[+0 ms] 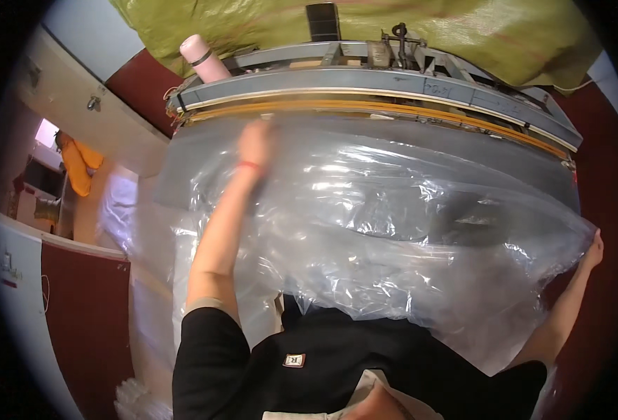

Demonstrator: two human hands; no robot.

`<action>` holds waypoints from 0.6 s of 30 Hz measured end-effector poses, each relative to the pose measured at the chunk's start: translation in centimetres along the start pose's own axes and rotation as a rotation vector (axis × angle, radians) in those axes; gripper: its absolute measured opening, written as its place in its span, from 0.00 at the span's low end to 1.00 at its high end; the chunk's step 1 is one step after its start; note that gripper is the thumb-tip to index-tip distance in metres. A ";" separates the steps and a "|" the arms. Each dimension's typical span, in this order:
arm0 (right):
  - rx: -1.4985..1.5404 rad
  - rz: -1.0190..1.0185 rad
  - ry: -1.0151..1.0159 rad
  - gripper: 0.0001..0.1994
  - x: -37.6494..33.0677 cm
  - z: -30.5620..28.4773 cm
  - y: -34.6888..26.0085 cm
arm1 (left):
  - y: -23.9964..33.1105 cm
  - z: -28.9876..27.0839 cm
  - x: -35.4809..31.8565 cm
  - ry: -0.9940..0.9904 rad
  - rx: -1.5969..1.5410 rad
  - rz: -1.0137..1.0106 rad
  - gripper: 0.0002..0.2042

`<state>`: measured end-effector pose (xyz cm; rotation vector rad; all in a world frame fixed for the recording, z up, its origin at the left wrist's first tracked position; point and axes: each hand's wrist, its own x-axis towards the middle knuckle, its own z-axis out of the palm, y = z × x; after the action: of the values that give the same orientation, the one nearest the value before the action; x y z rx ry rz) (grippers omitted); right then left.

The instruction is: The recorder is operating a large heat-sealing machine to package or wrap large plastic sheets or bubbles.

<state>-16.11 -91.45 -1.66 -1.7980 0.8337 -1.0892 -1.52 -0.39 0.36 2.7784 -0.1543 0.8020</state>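
A wide sheet of clear plastic film [386, 210] lies wrinkled over a grey tabletop [512, 164] and hangs down over its near edge in front of my body. My left hand [256, 145], with a red band at the wrist, is stretched far forward over the film, close to a long metal-framed machine [281, 87]. Motion smears its fingers, so their pose cannot be made out. Off to the far right, my right hand [595, 250] grips the film's right edge, pulling that side into a taut point.
Orange strips [393, 105] run along the machine's near side. A pink bottle [204, 59] stands behind its left end, before green sheeting [456, 31]. At left are a door [64, 91], a dark red panel [88, 315] and more clear plastic [120, 210] on the floor.
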 end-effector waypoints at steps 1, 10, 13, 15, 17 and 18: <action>0.031 -0.031 0.013 0.21 0.2 -0.6 -0.6 | 0.0 -0.2 0.5 0.016 0.045 0.026 0.04; -0.687 -0.289 0.125 0.18 -3.6 13.4 -10.4 | -7.7 -0.3 2.8 0.453 -0.576 -0.535 0.11; -0.202 -0.277 0.078 0.16 -4.6 20.2 -4.8 | -12.5 2.6 1.8 0.464 -0.454 -0.503 0.10; -0.125 -0.285 0.032 0.16 -6.3 22.5 -6.8 | -14.5 2.6 2.4 0.429 -0.441 -0.565 0.09; -0.077 -0.286 0.019 0.16 -6.3 25.1 -7.2 | -18.8 3.2 2.4 0.431 -0.473 -0.591 0.10; -0.048 -0.289 0.017 0.15 -5.9 25.4 -7.0 | -18.1 3.9 3.0 0.422 -0.488 -0.584 0.10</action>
<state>5.41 -75.33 -3.88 -1.9956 0.6261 -1.2783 6.05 15.97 -4.92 1.9844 0.4536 0.9924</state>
